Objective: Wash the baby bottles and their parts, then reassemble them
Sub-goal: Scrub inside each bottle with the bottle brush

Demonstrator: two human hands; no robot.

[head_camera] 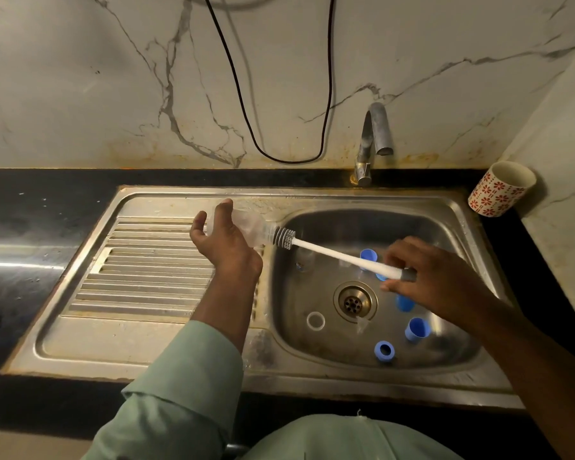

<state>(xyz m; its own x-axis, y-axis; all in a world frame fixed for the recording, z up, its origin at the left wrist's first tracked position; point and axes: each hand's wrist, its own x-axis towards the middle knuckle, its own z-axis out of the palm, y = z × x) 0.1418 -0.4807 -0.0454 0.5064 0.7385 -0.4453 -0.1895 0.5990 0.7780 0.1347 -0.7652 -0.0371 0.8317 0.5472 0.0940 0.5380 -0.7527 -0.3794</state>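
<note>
Holding a clear baby bottle (246, 224) on its side, our left hand (223, 244) has its fingers curled round the body above the seam where the ribbed drainboard (140, 270) meets the sink basin (312, 224). We keep the bottle's mouth turned toward the basin, with the thumb up at the far side near the sink's back rim. Our right hand (429, 270) pinches the grey end of the bottle brush (342, 255) between thumb and fingertips, over the basin's right half. Its white handle slants across the basin, and the grey bristle head sits at the bottle's mouth; we think it is just outside or barely entering, but the clear plastic makes that hard to judge.

Below the brush we see blue caps and rings (417, 330) scattered along the basin's right and near side, a clear ring (315, 321) left of the drain (354, 302), and the tap (374, 141) at the back edge. A patterned cup (500, 189) stands at the counter's back right corner, well apart from our hands. The drainboard lies bare to the left.
</note>
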